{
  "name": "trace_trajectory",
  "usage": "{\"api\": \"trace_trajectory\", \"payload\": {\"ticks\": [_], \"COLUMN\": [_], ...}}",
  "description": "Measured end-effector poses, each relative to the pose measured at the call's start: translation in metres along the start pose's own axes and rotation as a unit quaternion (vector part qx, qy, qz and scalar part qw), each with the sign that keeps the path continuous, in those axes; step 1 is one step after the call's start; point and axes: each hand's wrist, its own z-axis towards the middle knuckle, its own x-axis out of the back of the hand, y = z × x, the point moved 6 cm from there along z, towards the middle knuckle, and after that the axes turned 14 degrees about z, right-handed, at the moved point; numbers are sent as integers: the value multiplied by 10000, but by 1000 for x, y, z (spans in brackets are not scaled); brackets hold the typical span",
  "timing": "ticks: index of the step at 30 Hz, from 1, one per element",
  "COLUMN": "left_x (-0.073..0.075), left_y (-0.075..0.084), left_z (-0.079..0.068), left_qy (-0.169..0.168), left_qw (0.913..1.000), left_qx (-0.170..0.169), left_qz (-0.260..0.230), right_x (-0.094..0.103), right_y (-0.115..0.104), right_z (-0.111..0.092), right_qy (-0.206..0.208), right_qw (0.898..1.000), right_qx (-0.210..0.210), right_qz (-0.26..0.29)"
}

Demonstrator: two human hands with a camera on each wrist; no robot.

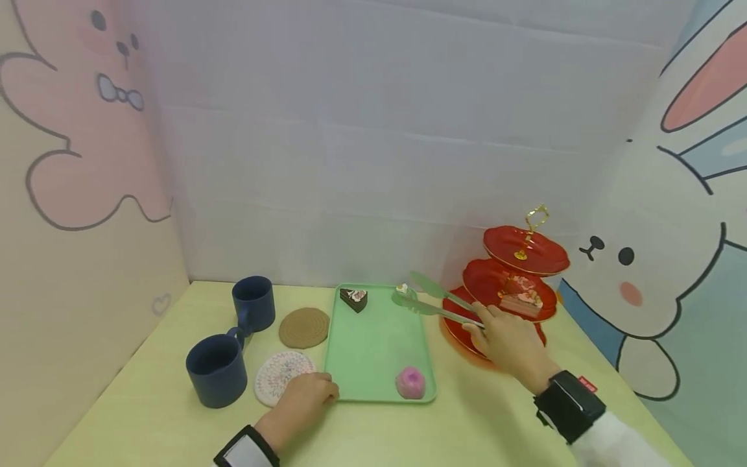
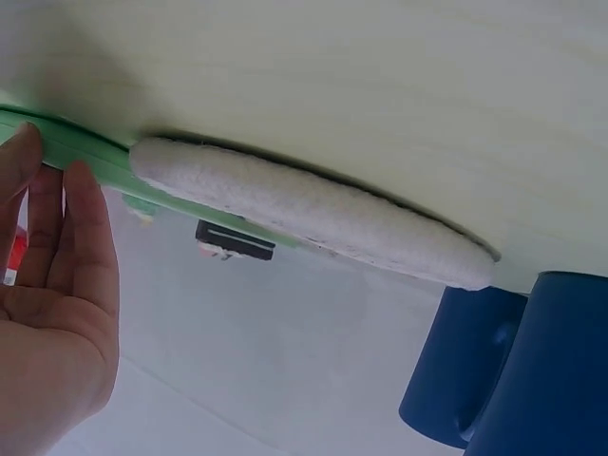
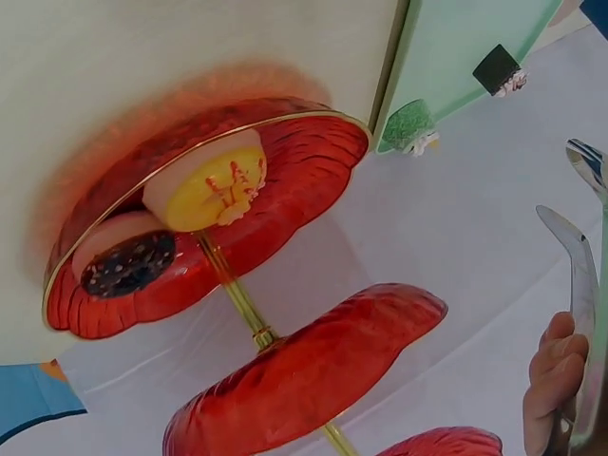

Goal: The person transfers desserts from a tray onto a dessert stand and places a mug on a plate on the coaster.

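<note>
My right hand (image 1: 513, 340) grips a pair of serving tongs (image 1: 434, 311) with green tips. The tips stand apart above the far right corner of a green tray (image 1: 376, 344). At that corner sits a small green cake (image 3: 410, 125) with a white topping, partly hidden by the tongs in the head view. My left hand (image 1: 306, 402) pinches the tray's near left corner with thumb and fingertips. Also on the tray are a chocolate cake slice (image 1: 354, 299) at the far left and a pink cake (image 1: 411, 383) at the near right.
A red three-tier stand (image 1: 516, 250) is right of the tray, bearing a cake slice (image 1: 521, 303), a yellow-topped cake (image 3: 223, 180) and a chocolate-topped one (image 3: 130, 264). Leftward lie a speckled coaster (image 1: 280, 376), a brown coaster (image 1: 304, 327) and two blue mugs (image 1: 217, 379).
</note>
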Motion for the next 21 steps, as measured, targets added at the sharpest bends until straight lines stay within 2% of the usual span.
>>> {"api": "trace_trajectory", "payload": {"ticks": [6,12,17,21], "left_x": [-1,-6,-7,-7], "left_y": [0,-1,-1,-1], "left_z": [0,3,3,1], "left_qy": [85,-12,-162,-227], "left_qw": [10000,10000,9999,9997], "left_qx": [-6,-16,-1,34], "left_qz": [24,38,34,30], "right_x": [-20,-43,-65,-86], "right_y": [-5,-2,-3,-8], "right_z": [16,31,46,60], "right_qy": [227,343,-17,-502], "right_qw": [9995,9979,9982,9970], "right_qx": [123,189,13,-125], "right_qz": [155,507,603,582]}}
